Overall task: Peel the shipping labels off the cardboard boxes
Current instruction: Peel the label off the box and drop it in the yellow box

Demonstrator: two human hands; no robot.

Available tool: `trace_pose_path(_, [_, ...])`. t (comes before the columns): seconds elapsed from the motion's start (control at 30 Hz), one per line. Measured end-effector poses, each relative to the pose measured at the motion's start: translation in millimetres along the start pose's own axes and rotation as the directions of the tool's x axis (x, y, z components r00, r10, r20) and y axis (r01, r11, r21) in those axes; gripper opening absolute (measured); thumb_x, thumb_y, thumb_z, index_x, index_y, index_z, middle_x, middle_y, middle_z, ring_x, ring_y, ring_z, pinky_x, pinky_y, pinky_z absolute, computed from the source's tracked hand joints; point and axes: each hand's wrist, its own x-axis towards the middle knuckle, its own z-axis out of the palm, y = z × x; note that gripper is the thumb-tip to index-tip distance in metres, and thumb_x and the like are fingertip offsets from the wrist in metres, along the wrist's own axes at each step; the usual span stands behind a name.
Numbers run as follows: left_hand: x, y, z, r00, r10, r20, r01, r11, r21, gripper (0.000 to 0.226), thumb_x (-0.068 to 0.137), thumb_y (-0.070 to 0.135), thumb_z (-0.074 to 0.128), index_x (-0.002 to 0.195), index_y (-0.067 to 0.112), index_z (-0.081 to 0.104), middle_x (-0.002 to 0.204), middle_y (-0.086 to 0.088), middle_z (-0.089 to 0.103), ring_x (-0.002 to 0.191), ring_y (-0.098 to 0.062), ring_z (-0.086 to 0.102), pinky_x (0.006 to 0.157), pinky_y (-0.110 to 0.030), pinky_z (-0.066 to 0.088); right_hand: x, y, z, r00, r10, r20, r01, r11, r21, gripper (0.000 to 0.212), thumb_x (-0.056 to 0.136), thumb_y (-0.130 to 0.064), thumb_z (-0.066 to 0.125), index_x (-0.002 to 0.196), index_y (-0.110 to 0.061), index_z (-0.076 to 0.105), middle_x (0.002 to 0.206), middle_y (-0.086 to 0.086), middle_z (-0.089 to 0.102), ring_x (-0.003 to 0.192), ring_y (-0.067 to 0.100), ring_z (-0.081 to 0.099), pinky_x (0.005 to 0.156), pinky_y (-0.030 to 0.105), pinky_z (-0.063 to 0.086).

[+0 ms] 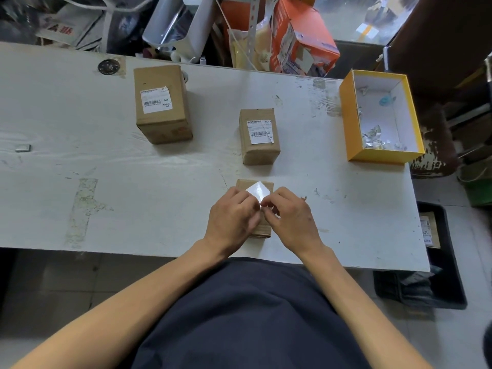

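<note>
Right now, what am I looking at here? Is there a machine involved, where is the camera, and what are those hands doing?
No machine: a person wears a camera on the head, looking down at their own hands. On the white table stand three cardboard boxes. The nearest box sits under both hands; the left hand and the right hand pinch its white label, which is partly lifted. The middle box and the far-left box keep their labels. The yellow tray on the right holds paper scraps.
</note>
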Motion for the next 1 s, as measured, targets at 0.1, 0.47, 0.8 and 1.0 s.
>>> trace_pose_path(0.1, [-0.9, 0.4, 2.1, 1.0, -0.005, -0.002, 0.005, 1.0, -0.013, 0.015, 0.071, 0.014, 0.077, 0.071, 0.013, 0.062, 0.069, 0.004, 0.06, 0.069, -0.021, 0.053, 0.045, -0.024, 0.032, -0.3, 0.0, 0.0, 1.0, 0.004, 0.011, -0.004, 1.0, 0.024, 0.005, 0.084, -0.012, 0.07, 0.088, -0.015, 0.068, 0.085, -0.007, 0.057, 0.068, 0.01, 0.055, 0.062, 0.025, 0.046])
trace_pose_path(0.47, [-1.5, -1.2, 2.5, 1.0, 0.002, -0.019, -0.003, 0.999, -0.041, 0.015, 0.075, 0.015, 0.075, 0.076, 0.011, 0.061, 0.071, 0.003, 0.06, 0.07, -0.021, 0.051, 0.05, -0.026, 0.034, -5.6, 5.3, -1.7, 0.991, -0.012, -0.13, 0.015, 1.0, 0.021, 0.016, 0.08, -0.014, 0.078, 0.09, -0.012, 0.066, 0.082, -0.002, 0.059, 0.059, 0.009, 0.053, 0.058, 0.021, 0.044])
trace_pose_path(0.8, [-3.7, -3.6, 5.5, 0.999, 0.035, 0.014, -0.033, 0.994, -0.105, 0.016, 0.087, 0.027, 0.057, 0.082, 0.013, 0.062, 0.08, 0.005, 0.062, 0.078, -0.019, 0.051, 0.056, -0.034, 0.046, -4.1, 6.8, 2.0, 0.996, -0.081, -0.042, 0.08, 0.996, -0.029, 0.004, 0.083, -0.011, 0.073, 0.087, -0.012, 0.073, 0.081, 0.001, 0.062, 0.065, 0.017, 0.056, 0.059, 0.022, 0.042])
trace_pose_path(1.0, [-2.7, -2.2, 3.3, 0.995, 0.004, -0.103, -0.013, 0.996, -0.087, 0.007, 0.09, 0.022, 0.066, 0.092, 0.016, 0.07, 0.088, 0.002, 0.059, 0.082, -0.022, 0.051, 0.061, -0.029, 0.043, -2.7, 5.1, 3.4, 0.997, -0.056, -0.057, 0.054, 0.998, -0.025, 0.006, 0.089, -0.016, 0.069, 0.087, -0.011, 0.071, 0.079, -0.002, 0.056, 0.062, 0.011, 0.049, 0.06, 0.016, 0.033])
